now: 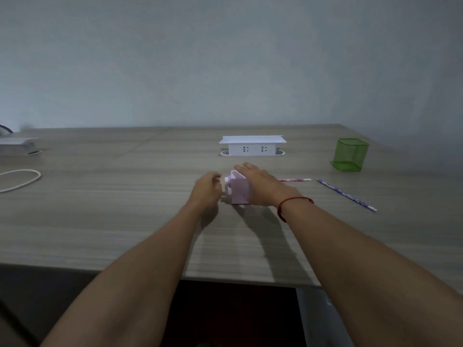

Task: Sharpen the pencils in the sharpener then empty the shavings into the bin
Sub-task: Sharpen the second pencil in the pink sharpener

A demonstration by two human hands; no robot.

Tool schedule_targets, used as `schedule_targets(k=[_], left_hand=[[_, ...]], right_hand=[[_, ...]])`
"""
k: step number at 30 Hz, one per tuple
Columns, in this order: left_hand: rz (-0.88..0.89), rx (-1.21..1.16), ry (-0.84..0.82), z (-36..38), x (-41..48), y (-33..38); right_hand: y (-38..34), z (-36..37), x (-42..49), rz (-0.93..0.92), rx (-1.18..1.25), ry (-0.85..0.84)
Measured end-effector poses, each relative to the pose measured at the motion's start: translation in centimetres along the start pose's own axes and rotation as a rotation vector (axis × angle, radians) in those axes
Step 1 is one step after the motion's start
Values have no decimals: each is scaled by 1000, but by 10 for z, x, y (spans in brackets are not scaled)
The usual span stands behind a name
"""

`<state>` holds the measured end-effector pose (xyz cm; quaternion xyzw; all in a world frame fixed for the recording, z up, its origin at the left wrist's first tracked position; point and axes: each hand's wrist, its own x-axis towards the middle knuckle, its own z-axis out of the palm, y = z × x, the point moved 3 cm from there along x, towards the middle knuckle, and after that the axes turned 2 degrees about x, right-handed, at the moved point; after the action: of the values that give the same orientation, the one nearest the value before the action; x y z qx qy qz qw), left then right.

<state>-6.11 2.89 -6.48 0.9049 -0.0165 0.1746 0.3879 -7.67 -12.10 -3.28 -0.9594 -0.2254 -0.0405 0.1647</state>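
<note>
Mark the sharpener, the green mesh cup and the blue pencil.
sharpener (pixel 239 192): head view, pink side wall.
green mesh cup (pixel 349 156): head view, near wall.
blue pencil (pixel 346 195): head view, middle of shaft.

Head-worn wide-angle camera looking forward and down over a wooden desk.
It is sitting above the desk's (pixel 100 221) near edge and facing the far edge and the grey wall (pixel 225 58). Both forearms are stretching in from the bottom corners, with the left hand (pixel 206 189) and right hand (pixel 260 182) meeting at the pink sharpener (pixel 240 190) mid-desk, at frame centre.
</note>
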Motion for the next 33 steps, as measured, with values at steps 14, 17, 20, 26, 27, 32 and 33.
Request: schedule_targets(k=[14,17,20,26,27,32,33], left_hand=[[234,592,-141,21,6,-24],[272,627,-127,25,11,-25],[342,641,-131,25,17,-28],[547,870,-219,11,37,-16],[569,915,-224,8,41,-12],[580,990,-204,-3,56,7],[581,967,-185,-7,59,10]], right_hand=[[-13,22,27,138,-137,167],[-10,29,29,140,-138,229],[-8,30,33,129,-147,246],[-7,27,38,56,-155,232],[-7,27,37,50,-155,248],[-6,26,35,29,-177,274],[-6,26,35,23,-192,272]])
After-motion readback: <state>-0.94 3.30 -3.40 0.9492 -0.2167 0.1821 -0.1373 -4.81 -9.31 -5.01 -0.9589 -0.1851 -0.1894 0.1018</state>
